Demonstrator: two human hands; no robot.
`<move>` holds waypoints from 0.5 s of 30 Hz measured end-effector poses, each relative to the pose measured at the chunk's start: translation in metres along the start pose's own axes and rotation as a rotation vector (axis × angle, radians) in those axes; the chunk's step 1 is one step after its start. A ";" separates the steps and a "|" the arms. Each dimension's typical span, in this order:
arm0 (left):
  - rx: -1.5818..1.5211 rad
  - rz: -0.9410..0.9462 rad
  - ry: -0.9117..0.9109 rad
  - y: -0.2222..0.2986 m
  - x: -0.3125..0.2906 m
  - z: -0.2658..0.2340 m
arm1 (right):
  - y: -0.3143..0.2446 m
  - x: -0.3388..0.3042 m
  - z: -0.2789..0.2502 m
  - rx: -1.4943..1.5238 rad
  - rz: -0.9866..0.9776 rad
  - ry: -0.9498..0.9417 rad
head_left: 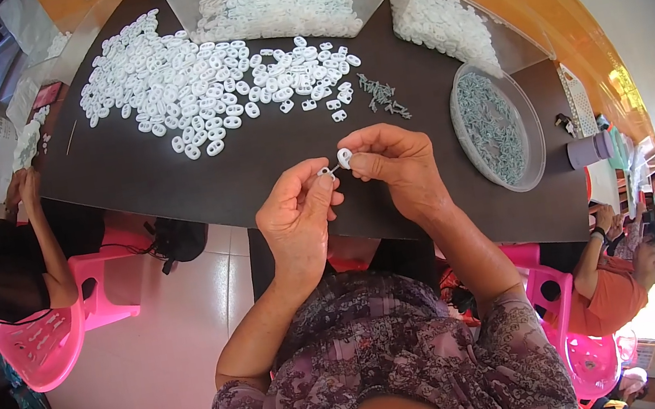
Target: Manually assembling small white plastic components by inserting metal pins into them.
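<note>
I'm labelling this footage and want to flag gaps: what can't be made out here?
All in the head view:
White oval piece: partly covered by the right hand's thumb.
Small white piece: partly hidden by the left hand's grip.
Grey parts: too small and heaped to count.
Left clear bin: far side cut off by the top edge.

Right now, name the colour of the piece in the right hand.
The piece is white; head view.
</note>
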State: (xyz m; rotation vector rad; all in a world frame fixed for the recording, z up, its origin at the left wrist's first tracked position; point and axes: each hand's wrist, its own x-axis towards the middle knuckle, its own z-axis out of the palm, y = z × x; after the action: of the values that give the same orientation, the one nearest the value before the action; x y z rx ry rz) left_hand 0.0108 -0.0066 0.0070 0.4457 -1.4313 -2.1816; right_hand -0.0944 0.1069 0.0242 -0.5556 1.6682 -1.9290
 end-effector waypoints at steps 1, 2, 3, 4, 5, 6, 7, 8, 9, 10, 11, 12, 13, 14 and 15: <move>0.024 0.001 0.001 0.000 0.000 0.000 | 0.000 0.000 0.001 -0.004 -0.004 0.003; 0.024 0.001 0.002 0.000 0.000 0.001 | 0.000 0.000 0.002 -0.008 -0.008 0.005; 0.026 0.001 0.014 0.000 -0.001 0.001 | 0.000 0.000 0.003 -0.008 -0.008 0.004; 0.027 0.000 0.025 0.000 -0.001 0.002 | 0.000 -0.001 0.003 -0.001 -0.008 0.000; 0.027 0.001 0.025 0.000 -0.001 0.002 | 0.000 -0.001 0.004 0.006 -0.010 -0.004; 0.039 0.003 0.030 0.000 -0.001 0.002 | -0.001 -0.001 0.005 0.006 -0.010 -0.005; 0.050 0.005 0.034 0.000 -0.001 0.002 | -0.001 -0.001 0.007 0.001 -0.019 -0.005; 0.050 0.005 0.034 0.000 -0.001 0.002 | -0.001 -0.001 0.007 -0.004 -0.029 -0.005; 0.058 0.006 0.041 0.000 -0.001 0.002 | -0.001 -0.001 0.007 -0.004 -0.029 -0.006; 0.066 0.007 0.048 0.000 -0.001 0.001 | -0.001 -0.001 0.007 -0.012 -0.031 -0.010; 0.066 0.007 0.048 -0.001 -0.001 0.001 | -0.001 -0.001 0.007 -0.021 -0.032 -0.014; 0.083 0.028 0.056 -0.003 -0.001 0.001 | -0.001 -0.001 0.007 -0.021 -0.032 -0.014; 0.101 0.048 0.063 -0.004 -0.001 0.001 | -0.001 -0.001 0.008 -0.029 -0.034 -0.009; 0.101 0.049 0.064 -0.005 -0.001 0.001 | -0.001 -0.001 0.009 -0.037 -0.035 -0.003; 0.111 0.069 0.066 -0.006 -0.001 0.001 | 0.000 -0.001 0.009 -0.037 -0.035 -0.004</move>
State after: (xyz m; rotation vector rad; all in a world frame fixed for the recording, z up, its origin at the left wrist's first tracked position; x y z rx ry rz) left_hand 0.0099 -0.0037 0.0019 0.4950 -1.5142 -2.0227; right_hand -0.0880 0.1011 0.0259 -0.6064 1.7052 -1.9243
